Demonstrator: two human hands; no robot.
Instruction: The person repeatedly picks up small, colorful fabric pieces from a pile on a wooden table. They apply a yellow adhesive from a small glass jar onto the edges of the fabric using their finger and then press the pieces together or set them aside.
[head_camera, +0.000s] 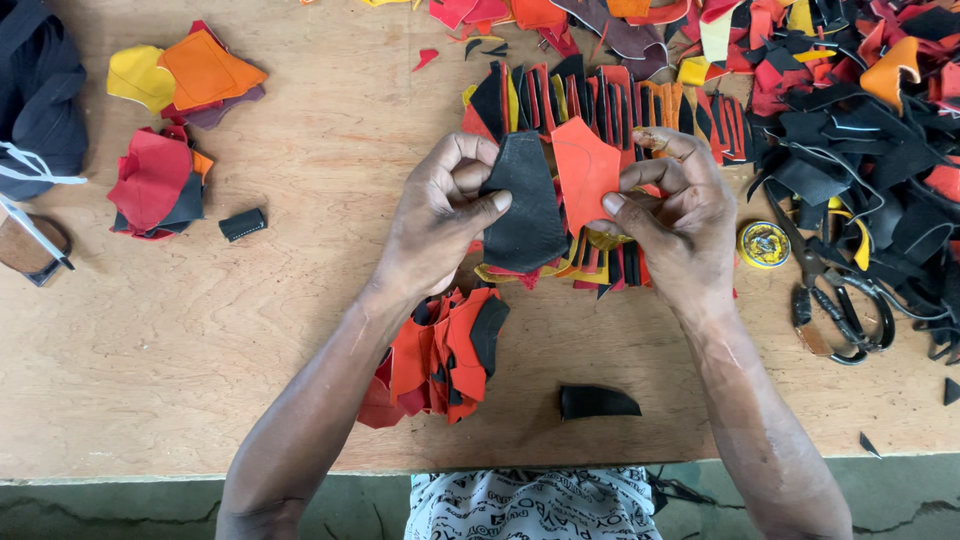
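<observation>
My left hand (440, 215) pinches a black leather piece (525, 205) between thumb and fingers, holding it upright above the wooden table (200, 330). My right hand (675, 215) grips an orange-red leather piece (583, 172) right beside the black one, their edges touching. Behind both hands lies a row of cut black, red and orange pieces (610, 105). A stack of red and black pieces (440, 360) sits under my left wrist.
Scissors (835, 300) and a small round yellow tin (764, 244) lie to the right, beside a heap of scraps (860, 90). A curved black piece (597, 402) rests near the front edge. Piles of yellow, orange and red pieces (175, 75) sit at the left.
</observation>
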